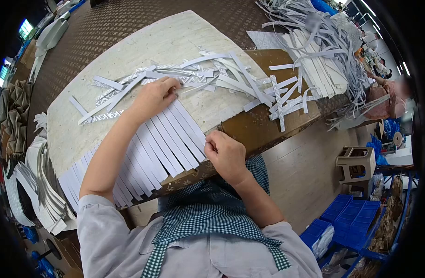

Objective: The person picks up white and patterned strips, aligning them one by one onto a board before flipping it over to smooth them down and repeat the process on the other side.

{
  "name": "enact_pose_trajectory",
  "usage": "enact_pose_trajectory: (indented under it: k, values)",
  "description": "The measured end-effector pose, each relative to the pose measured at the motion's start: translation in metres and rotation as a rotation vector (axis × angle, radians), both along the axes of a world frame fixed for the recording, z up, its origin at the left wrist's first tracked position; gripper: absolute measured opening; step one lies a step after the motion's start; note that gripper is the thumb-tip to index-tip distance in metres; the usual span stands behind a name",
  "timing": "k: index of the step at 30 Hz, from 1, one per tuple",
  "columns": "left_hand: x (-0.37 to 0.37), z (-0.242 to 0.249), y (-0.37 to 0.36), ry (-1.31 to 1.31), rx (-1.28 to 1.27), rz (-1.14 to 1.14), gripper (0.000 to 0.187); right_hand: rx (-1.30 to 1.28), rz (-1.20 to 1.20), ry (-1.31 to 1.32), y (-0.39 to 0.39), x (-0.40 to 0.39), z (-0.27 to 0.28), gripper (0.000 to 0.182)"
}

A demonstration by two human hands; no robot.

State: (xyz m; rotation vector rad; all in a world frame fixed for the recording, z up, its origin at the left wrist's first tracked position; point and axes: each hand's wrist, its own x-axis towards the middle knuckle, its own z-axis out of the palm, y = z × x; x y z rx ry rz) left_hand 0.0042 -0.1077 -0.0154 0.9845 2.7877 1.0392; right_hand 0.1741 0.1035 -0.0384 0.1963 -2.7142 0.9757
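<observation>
A row of white strips (145, 155) lies side by side along the front of a pale board (194, 37), their near ends reaching the table edge. My left hand (158, 96) rests at the upper ends of the row, fingers curled down at the top of the rightmost strips. At the lower right end of the row, my right hand (227, 155) is closed in a pinch beside the edge of the last strip; what lies between its fingertips is hidden. Loose patterned strips (134, 88) are scattered beyond my left hand.
More strips lie on a brown panel (263, 113) at right, before a large pile of grey strips (319, 60). A stool (356, 164) and blue trays (351, 215) stand on the right. Bundled strips (46, 185) hang at left. Another person (388, 99) sits far right.
</observation>
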Motion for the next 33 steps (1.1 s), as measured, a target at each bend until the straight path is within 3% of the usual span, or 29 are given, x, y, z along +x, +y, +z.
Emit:
enact_pose_trajectory:
  k: [3, 6, 8, 12, 20, 30, 33]
  values:
    - [0.006, 0.004, 0.005, -0.097, 0.136, -0.005, 0.026, 0.041, -0.019, 0.097, -0.004, 0.002, 0.004, 0.007]
    - [0.014, 0.019, 0.014, -0.115, 0.095, -0.050, 0.041, -0.014, -0.030, 0.060, 0.000, 0.003, 0.002, 0.006]
    - [0.017, 0.013, 0.021, -0.005, 0.141, -0.011, 0.031, -0.016, -0.015, 0.067, 0.001, 0.003, -0.005, 0.009]
    - [0.008, -0.001, 0.017, -0.033, 0.069, 0.056, 0.009, -0.048, 0.022, 0.055, 0.001, 0.001, -0.012, 0.013]
    - [0.007, -0.004, 0.009, 0.066, 0.014, 0.040, 0.022, -0.010, 0.020, 0.047, 0.001, 0.001, -0.014, 0.016]
    - [-0.006, -0.005, 0.004, 0.008, -0.068, 0.032, 0.014, 0.011, 0.027, -0.029, 0.004, 0.002, -0.007, 0.026]
    - [-0.012, 0.003, -0.001, 0.000, -0.047, -0.074, 0.010, -0.040, 0.046, -0.012, 0.005, 0.003, 0.001, 0.029]
